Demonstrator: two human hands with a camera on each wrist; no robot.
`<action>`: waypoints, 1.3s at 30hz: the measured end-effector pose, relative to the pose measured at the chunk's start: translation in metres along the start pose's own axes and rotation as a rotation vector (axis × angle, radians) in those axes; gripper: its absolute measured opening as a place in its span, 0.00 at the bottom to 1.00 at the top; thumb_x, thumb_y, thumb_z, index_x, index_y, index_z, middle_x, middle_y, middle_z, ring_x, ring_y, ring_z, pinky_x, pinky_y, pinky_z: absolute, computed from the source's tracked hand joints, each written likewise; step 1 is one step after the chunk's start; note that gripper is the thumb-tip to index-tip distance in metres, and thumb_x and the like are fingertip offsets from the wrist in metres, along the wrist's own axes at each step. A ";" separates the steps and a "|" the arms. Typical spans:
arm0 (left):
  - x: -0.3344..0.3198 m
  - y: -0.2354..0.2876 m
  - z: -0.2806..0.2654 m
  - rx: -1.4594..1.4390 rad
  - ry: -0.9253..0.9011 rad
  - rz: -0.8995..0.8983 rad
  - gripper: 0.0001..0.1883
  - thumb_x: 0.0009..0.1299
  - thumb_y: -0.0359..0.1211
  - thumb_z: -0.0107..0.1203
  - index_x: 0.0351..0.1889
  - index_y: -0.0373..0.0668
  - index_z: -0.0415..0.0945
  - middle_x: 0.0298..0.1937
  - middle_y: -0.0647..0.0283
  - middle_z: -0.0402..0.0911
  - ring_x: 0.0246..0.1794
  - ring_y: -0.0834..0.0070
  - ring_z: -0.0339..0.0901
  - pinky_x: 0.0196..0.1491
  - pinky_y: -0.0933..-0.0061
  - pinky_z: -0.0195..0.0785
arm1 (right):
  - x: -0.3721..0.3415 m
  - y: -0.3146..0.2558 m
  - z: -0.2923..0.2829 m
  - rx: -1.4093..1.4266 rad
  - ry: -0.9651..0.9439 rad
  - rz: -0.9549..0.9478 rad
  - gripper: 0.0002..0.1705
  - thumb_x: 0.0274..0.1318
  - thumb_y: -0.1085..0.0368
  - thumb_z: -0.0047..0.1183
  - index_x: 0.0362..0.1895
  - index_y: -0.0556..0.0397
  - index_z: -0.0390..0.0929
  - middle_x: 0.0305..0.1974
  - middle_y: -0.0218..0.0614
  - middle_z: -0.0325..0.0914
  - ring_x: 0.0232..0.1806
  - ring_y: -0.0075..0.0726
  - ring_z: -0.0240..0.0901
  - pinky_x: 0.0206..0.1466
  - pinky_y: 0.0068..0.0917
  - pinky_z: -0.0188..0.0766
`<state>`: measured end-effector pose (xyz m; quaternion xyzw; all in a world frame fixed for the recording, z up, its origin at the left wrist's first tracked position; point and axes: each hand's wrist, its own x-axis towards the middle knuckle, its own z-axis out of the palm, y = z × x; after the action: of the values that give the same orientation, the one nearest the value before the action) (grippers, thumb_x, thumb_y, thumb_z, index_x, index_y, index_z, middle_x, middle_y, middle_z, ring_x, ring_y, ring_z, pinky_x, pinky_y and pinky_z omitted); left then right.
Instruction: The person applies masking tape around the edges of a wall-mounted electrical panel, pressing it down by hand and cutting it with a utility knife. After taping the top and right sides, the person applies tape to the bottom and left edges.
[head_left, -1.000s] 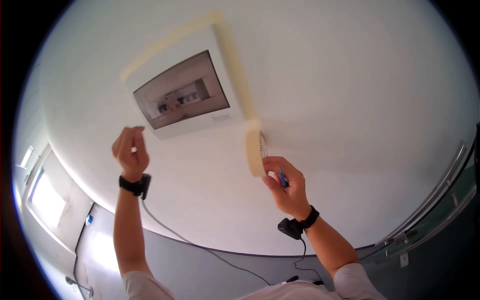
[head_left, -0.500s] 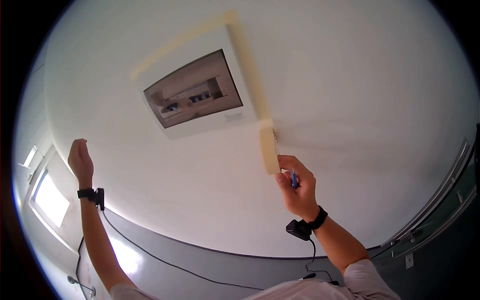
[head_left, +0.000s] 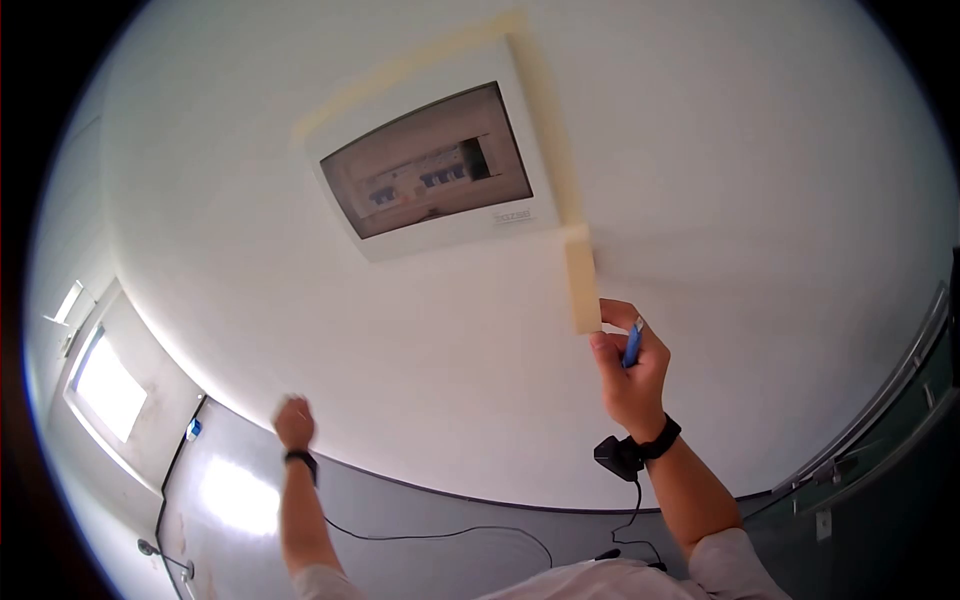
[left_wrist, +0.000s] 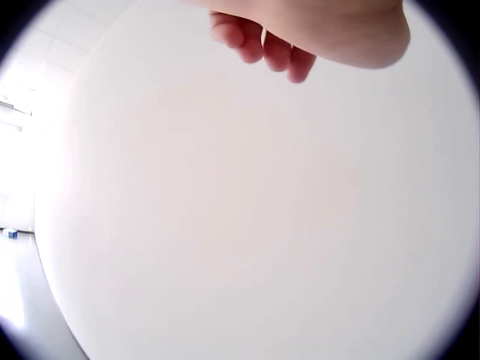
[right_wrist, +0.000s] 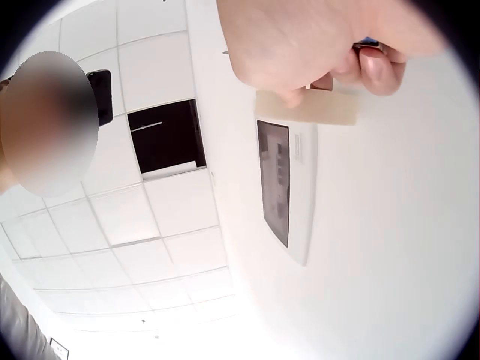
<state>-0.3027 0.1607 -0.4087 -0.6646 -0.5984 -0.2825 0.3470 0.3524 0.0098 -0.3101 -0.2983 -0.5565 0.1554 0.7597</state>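
Observation:
My right hand [head_left: 635, 380] grips a roll of masking tape [head_left: 582, 285] by its lower end, near the lower right corner of a white breaker box [head_left: 545, 205]. Tucked in the same hand is a slim blue utility knife [head_left: 632, 345] with a pale tip pointing up. Masking tape [head_left: 555, 140] runs down the box's right side to the roll, and another strip [head_left: 400, 72] follows its top edge. My left hand [head_left: 295, 425] hangs low at the left, away from the box. In the left wrist view its fingertips [left_wrist: 300, 67] curl loosely, holding nothing visible.
Behind the box's tinted window [head_left: 430, 165] sit several breakers. A metal rail [head_left: 870, 430] curves along the wall at the right. A bright window [head_left: 108, 385] is at the left. A cable [head_left: 440, 535] trails from the left wrist.
My left hand moved out left from near the box, then dropped lower and back rightward. The right hand still holds the tape roll at the box's corner; the head view has shifted.

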 end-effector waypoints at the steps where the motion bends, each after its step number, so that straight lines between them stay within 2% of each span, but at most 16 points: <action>1: -0.051 -0.004 0.037 0.200 -0.141 0.069 0.18 0.84 0.44 0.52 0.33 0.46 0.81 0.36 0.57 0.84 0.37 0.52 0.83 0.41 0.49 0.77 | 0.001 0.000 0.002 0.008 0.001 -0.005 0.11 0.73 0.74 0.58 0.57 0.59 0.82 0.47 0.28 0.88 0.23 0.10 0.54 0.28 0.16 0.54; 4: -0.187 -0.025 0.044 0.181 -0.547 0.082 0.25 0.82 0.55 0.51 0.34 0.45 0.84 0.36 0.55 0.87 0.41 0.49 0.86 0.45 0.42 0.76 | 0.002 -0.005 0.003 -0.057 -0.027 0.044 0.12 0.74 0.72 0.58 0.57 0.58 0.82 0.44 0.27 0.86 0.25 0.11 0.57 0.30 0.16 0.57; 6: -0.245 -0.064 0.025 0.282 -0.481 -0.116 0.26 0.82 0.53 0.51 0.30 0.46 0.84 0.35 0.53 0.88 0.36 0.47 0.85 0.41 0.42 0.75 | 0.004 0.000 0.007 -0.090 -0.050 0.055 0.13 0.76 0.69 0.57 0.60 0.58 0.81 0.43 0.25 0.84 0.30 0.12 0.62 0.34 0.16 0.60; 8: -0.267 -0.109 -0.021 0.464 -0.723 -0.322 0.27 0.87 0.51 0.44 0.36 0.45 0.88 0.38 0.53 0.90 0.43 0.52 0.88 0.48 0.46 0.77 | 0.003 0.003 0.006 -0.089 -0.031 0.039 0.13 0.76 0.69 0.57 0.60 0.58 0.81 0.44 0.25 0.84 0.31 0.12 0.62 0.34 0.16 0.60; 11: -0.294 -0.206 -0.066 0.640 -0.326 -0.433 0.31 0.88 0.52 0.46 0.33 0.37 0.84 0.32 0.53 0.87 0.35 0.52 0.86 0.42 0.48 0.77 | 0.001 0.005 0.007 -0.087 -0.027 0.005 0.14 0.77 0.70 0.56 0.62 0.58 0.81 0.45 0.25 0.84 0.31 0.12 0.62 0.34 0.16 0.60; 13: -0.270 -0.237 -0.093 0.655 -0.279 -0.573 0.32 0.89 0.52 0.45 0.32 0.35 0.83 0.31 0.51 0.86 0.34 0.51 0.85 0.41 0.49 0.77 | 0.001 0.004 0.007 -0.095 -0.035 -0.007 0.14 0.77 0.70 0.56 0.62 0.58 0.80 0.46 0.25 0.84 0.31 0.11 0.62 0.34 0.16 0.60; 16: -0.199 -0.255 -0.106 0.512 -0.044 -0.443 0.31 0.89 0.50 0.47 0.46 0.29 0.87 0.42 0.43 0.90 0.45 0.46 0.88 0.51 0.46 0.80 | 0.001 0.001 0.007 -0.078 -0.024 0.013 0.14 0.78 0.71 0.55 0.62 0.59 0.81 0.45 0.24 0.84 0.30 0.10 0.61 0.33 0.15 0.59; 17: -0.130 -0.191 -0.140 0.409 -0.157 -0.455 0.28 0.88 0.48 0.50 0.51 0.27 0.87 0.49 0.39 0.90 0.52 0.42 0.87 0.56 0.45 0.80 | 0.003 -0.001 0.007 -0.105 -0.010 0.012 0.13 0.78 0.71 0.55 0.61 0.59 0.82 0.43 0.23 0.83 0.29 0.10 0.60 0.32 0.15 0.58; 19: -0.046 -0.158 -0.139 0.090 0.107 -0.150 0.12 0.82 0.35 0.59 0.46 0.31 0.83 0.45 0.43 0.85 0.45 0.39 0.83 0.49 0.44 0.77 | 0.004 -0.003 0.007 -0.123 0.000 -0.002 0.12 0.79 0.70 0.55 0.60 0.58 0.82 0.41 0.22 0.83 0.28 0.09 0.59 0.31 0.15 0.57; 22: 0.084 -0.011 -0.195 -0.027 0.146 0.157 0.10 0.78 0.32 0.63 0.48 0.35 0.82 0.49 0.47 0.85 0.55 0.44 0.83 0.58 0.48 0.78 | 0.002 -0.004 0.005 -0.024 0.021 0.055 0.11 0.79 0.68 0.57 0.59 0.57 0.83 0.36 0.20 0.81 0.26 0.08 0.56 0.30 0.15 0.56; 28: 0.215 0.243 -0.326 -0.392 0.273 0.617 0.10 0.71 0.31 0.68 0.46 0.38 0.84 0.46 0.52 0.86 0.45 0.50 0.85 0.46 0.56 0.80 | -0.003 -0.005 0.001 0.025 0.073 0.055 0.12 0.76 0.69 0.61 0.58 0.57 0.83 0.38 0.20 0.80 0.27 0.07 0.59 0.31 0.14 0.58; 29: 0.230 0.271 -0.343 -0.406 0.305 0.705 0.09 0.71 0.28 0.66 0.48 0.39 0.85 0.49 0.56 0.87 0.41 0.60 0.83 0.37 0.67 0.74 | -0.003 -0.006 0.000 0.029 0.081 0.042 0.12 0.76 0.69 0.61 0.58 0.57 0.83 0.38 0.20 0.80 0.27 0.07 0.59 0.31 0.14 0.58; 31: 0.264 0.309 -0.355 -0.411 0.420 0.807 0.09 0.73 0.28 0.66 0.49 0.40 0.85 0.50 0.57 0.87 0.40 0.62 0.82 0.37 0.67 0.74 | -0.005 -0.007 0.005 0.009 0.057 0.055 0.12 0.75 0.70 0.61 0.59 0.56 0.83 0.40 0.20 0.80 0.28 0.08 0.60 0.31 0.14 0.59; 32: 0.275 0.336 -0.365 -0.447 0.443 0.756 0.09 0.74 0.35 0.66 0.43 0.38 0.84 0.43 0.55 0.86 0.42 0.53 0.84 0.46 0.58 0.78 | -0.005 -0.011 0.004 0.042 0.046 0.096 0.12 0.75 0.69 0.61 0.58 0.56 0.84 0.39 0.20 0.80 0.28 0.08 0.60 0.31 0.14 0.58; 37: 0.339 0.414 -0.374 -0.414 0.364 0.756 0.09 0.76 0.36 0.65 0.46 0.40 0.84 0.46 0.60 0.85 0.47 0.59 0.85 0.49 0.59 0.77 | -0.002 -0.023 -0.002 0.041 0.014 0.124 0.11 0.76 0.68 0.61 0.57 0.56 0.84 0.37 0.20 0.78 0.28 0.10 0.59 0.30 0.16 0.58; 39: 0.351 0.433 -0.368 -0.186 0.463 0.974 0.09 0.76 0.33 0.63 0.49 0.41 0.82 0.48 0.62 0.83 0.51 0.60 0.81 0.51 0.60 0.76 | 0.000 -0.024 -0.003 0.045 0.029 0.111 0.10 0.75 0.67 0.60 0.54 0.57 0.85 0.29 0.17 0.76 0.23 0.07 0.54 0.28 0.18 0.50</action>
<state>0.1847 0.0587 0.0364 -0.8131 -0.1018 -0.2800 0.5000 0.3528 -0.0093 -0.2952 -0.3138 -0.5245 0.2057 0.7643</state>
